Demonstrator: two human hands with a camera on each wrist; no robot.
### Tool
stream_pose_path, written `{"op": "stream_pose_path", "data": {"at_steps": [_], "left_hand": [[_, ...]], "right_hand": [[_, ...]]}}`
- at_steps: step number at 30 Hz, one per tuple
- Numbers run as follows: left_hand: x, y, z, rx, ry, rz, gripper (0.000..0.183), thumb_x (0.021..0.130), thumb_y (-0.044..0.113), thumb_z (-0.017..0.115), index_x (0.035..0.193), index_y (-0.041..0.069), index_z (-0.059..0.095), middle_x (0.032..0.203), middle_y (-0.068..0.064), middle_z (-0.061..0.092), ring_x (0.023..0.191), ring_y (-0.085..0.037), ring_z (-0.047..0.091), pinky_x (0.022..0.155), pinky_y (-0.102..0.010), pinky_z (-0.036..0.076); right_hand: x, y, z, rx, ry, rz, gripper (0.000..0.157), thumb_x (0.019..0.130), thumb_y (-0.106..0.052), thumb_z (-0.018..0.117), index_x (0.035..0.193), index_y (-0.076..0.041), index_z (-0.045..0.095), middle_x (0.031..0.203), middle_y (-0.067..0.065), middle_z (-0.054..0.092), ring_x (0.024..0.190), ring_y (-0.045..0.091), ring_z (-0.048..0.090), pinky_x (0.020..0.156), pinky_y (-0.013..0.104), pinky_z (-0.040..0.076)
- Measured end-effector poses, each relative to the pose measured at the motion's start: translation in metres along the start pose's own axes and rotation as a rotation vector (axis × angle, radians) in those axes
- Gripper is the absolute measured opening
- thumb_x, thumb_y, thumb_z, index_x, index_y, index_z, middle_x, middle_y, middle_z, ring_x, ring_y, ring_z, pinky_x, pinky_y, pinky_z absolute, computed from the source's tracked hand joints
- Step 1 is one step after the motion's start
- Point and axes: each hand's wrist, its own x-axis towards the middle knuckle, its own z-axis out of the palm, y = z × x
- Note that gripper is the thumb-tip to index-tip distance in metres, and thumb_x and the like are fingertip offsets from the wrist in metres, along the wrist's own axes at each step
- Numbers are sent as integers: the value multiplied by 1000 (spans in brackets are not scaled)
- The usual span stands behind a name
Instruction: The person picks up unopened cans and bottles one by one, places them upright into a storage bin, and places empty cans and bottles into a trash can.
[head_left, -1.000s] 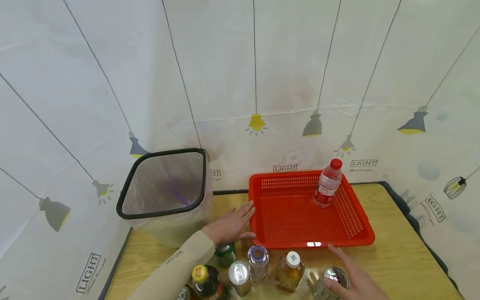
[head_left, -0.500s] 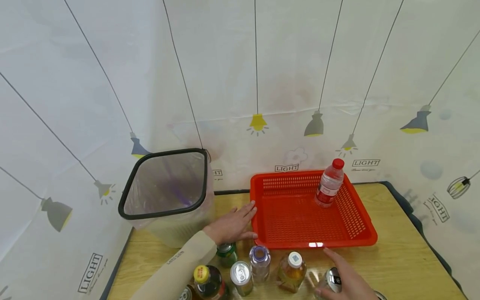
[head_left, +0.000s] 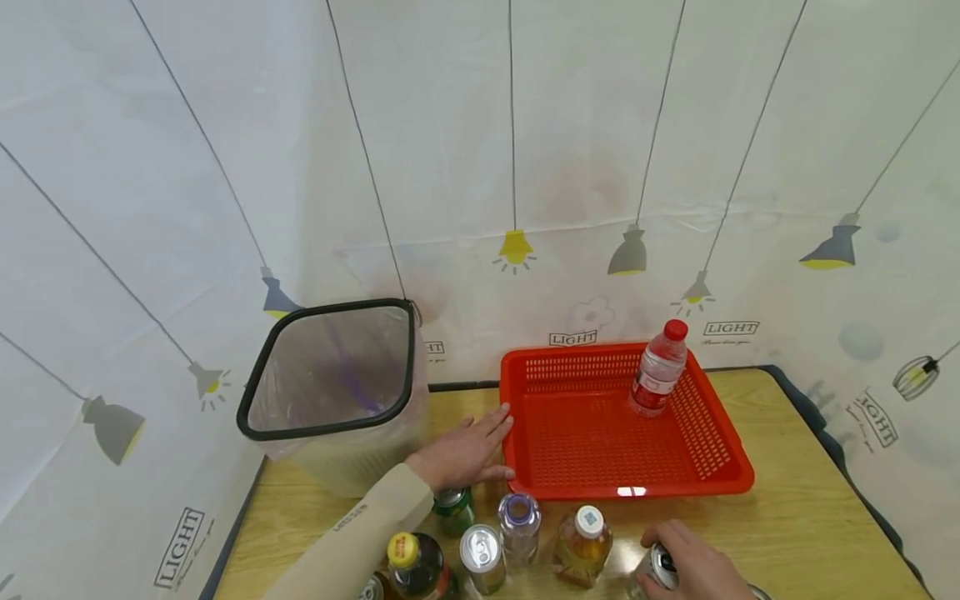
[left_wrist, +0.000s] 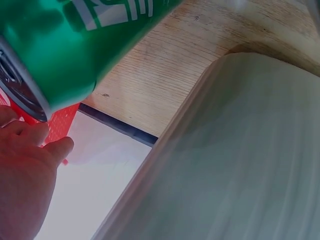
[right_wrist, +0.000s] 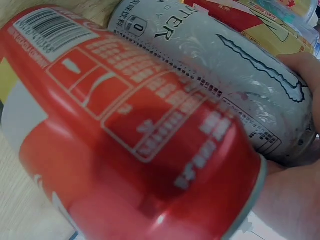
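My left hand (head_left: 465, 450) lies with fairly straight fingers on the left rim of a red plastic basket (head_left: 585, 437). A green can (head_left: 453, 510) stands just below that wrist; it looms close in the left wrist view. My right hand (head_left: 693, 562) grips the upper part of a silver-white drink can (head_left: 662, 569) near the basket's front side. The right wrist view shows the white can (right_wrist: 225, 75) with the fingers at its end, and a red can (right_wrist: 125, 130) closer to the camera. Inside the basket, a red-capped water bottle (head_left: 657, 375) stands at the right.
A lined bin (head_left: 345, 454) with a black rim stands left of the basket. Along the front are a cola bottle (head_left: 420, 567), a silver can (head_left: 482, 554), a clear purple-necked bottle (head_left: 519, 533) and a white-capped amber bottle (head_left: 583, 546). A printed sheet hangs behind.
The right hand's spread fingers have closed around the silver-white can, which has tilted slightly. My left hand keeps its place on the basket rim.
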Motion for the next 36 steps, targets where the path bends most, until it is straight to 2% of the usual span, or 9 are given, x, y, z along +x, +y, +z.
{"op": "stream_pose_path", "data": {"at_steps": [7, 12, 16, 21, 24, 31, 36], "left_hand": [[2, 0, 0, 1, -8, -4, 84, 104, 59, 49, 163, 4, 28, 171, -13, 18, 157, -23, 20, 121, -49, 30], [2, 0, 1, 2, -9, -3, 84, 104, 60, 48, 163, 4, 28, 171, -13, 18, 157, -23, 20, 122, -49, 30], [2, -1, 2, -2, -12, -6, 84, 104, 60, 48, 163, 4, 27, 172, -13, 17, 157, -23, 19, 122, -48, 29], [2, -2, 2, -16, -12, -6, 84, 104, 60, 48, 163, 4, 27, 172, -13, 17, 157, -23, 19, 122, -50, 29], [2, -2, 1, -16, -8, -3, 84, 104, 60, 48, 163, 4, 27, 172, -13, 18, 157, -24, 20, 122, -50, 30], [1, 0, -1, -32, -7, -1, 83, 104, 57, 51, 163, 2, 28, 171, -15, 18, 157, -24, 20, 122, -50, 29], [1, 0, -1, -30, -5, -1, 83, 104, 56, 53, 163, 2, 28, 171, -15, 18, 157, -24, 21, 122, -49, 29]], "right_hand": [[-6, -4, -11, 2, 84, -58, 37, 82, -32, 88, 106, -16, 64, 100, -6, 59, 73, -2, 47, 59, 22, 45], [-10, -15, -28, -25, 138, -4, 42, 81, -35, 89, 108, -17, 64, 101, -6, 60, 80, 5, 52, 64, 23, 50], [-13, -26, -48, -40, 166, 37, 42, 85, -43, 85, 110, -17, 64, 103, -5, 61, 85, 11, 56, 67, 24, 53], [-12, -32, -77, -19, 232, 55, 44, 89, -44, 81, 114, -12, 66, 105, 2, 65, 85, 16, 59, 65, 24, 54], [-8, -33, -95, -12, 278, 53, 48, 91, -42, 80, 118, -7, 64, 108, 9, 66, 86, 20, 61, 62, 23, 54], [13, -26, -125, -33, 480, -80, 43, 88, -26, 84, 115, -2, 61, 102, 16, 68, 76, 23, 63, 55, 22, 52], [36, -17, -136, -69, 491, -108, 44, 89, -26, 82, 115, 1, 60, 100, 17, 65, 77, 25, 60, 55, 24, 51]]}}
